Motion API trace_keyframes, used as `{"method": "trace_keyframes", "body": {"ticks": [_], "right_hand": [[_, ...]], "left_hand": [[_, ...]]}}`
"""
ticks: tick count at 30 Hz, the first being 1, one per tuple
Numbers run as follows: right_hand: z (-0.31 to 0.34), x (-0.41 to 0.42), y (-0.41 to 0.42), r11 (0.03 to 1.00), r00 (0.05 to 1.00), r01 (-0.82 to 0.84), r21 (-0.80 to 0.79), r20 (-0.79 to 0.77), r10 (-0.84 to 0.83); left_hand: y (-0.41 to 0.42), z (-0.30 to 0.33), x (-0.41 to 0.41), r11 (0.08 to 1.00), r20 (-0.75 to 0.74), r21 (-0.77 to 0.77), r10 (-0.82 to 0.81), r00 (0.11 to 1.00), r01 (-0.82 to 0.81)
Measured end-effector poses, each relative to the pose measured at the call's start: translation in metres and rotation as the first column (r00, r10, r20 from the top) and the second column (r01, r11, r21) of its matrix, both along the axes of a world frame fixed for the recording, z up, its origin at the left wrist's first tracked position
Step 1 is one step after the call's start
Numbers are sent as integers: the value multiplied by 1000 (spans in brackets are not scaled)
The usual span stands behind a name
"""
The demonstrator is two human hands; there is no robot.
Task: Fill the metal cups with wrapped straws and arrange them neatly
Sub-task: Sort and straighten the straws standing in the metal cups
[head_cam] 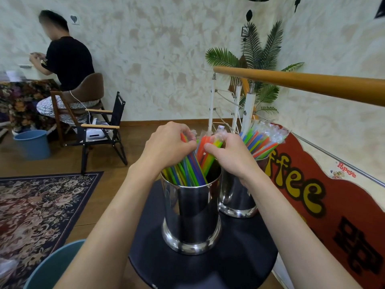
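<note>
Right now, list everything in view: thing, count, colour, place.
metal cups: two, shiny steel, on the black table.
wrapped straws: many, multicoloured, in both cups.
black table: one, round, foreground.
rug: one, floral, floor left.
folding chair: one, black, mid-left.
bucket: one, blue, far left.
seated person: one, black shirt, back left.
handrail: one, wooden, right.
plant: one, green, by wall.
left hand: grips straws.
right hand: grips straws.

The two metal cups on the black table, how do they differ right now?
The near cup has both hands in its straws; the far cup is untouched. The near cup's straws split into two bunches with a dark gap; the far cup's straws fan out together to the right. Both are shiny steel.
</note>
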State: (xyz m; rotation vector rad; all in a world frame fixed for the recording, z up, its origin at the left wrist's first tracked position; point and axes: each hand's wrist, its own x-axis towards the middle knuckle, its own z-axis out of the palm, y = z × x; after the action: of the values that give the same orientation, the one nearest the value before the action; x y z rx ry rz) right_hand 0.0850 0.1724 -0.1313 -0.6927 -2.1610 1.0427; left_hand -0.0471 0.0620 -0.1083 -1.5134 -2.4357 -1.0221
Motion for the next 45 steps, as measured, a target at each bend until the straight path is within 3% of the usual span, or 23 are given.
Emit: {"method": "trace_keyframes", "body": {"ticks": [7, 13, 19, 24, 30, 36, 42, 45], "right_hand": [[8, 22, 2, 964, 959, -265, -18, 100, 266], [11, 22, -8, 964, 947, -265, 30, 197, 254], [9, 20, -6, 975, 970, -103, 199, 235, 55], [13, 24, 0, 988, 974, -32, 153, 226, -4], [12, 23, 4, 992, 962, -79, 103, 270, 48], [8, 24, 3, 982, 959, -86, 166, 282, 36], [2, 27, -1, 955, 969, -157, 250, 224, 101], [1, 30, -3, 938, 961, -221, 268, 225, 163]], "left_hand": [[-5, 5, 5, 1000, 54, -10, 12, 998, -12], [-7, 8, 8, 1000, 85, -12, 26, 996, -25], [-15, 9, 8, 999, 201, 31, 10, 980, -17], [-17, 8, 6, 1000, 192, 21, 12, 981, -17], [-19, 9, 7, 1000, 151, -6, -15, 988, 16], [-35, 8, 20, 974, -131, -77, 200, 971, -211], [-51, -2, 37, 949, -93, -291, 99, 991, -122], [-53, -8, 37, 951, -54, -302, 53, 997, -66]]}}
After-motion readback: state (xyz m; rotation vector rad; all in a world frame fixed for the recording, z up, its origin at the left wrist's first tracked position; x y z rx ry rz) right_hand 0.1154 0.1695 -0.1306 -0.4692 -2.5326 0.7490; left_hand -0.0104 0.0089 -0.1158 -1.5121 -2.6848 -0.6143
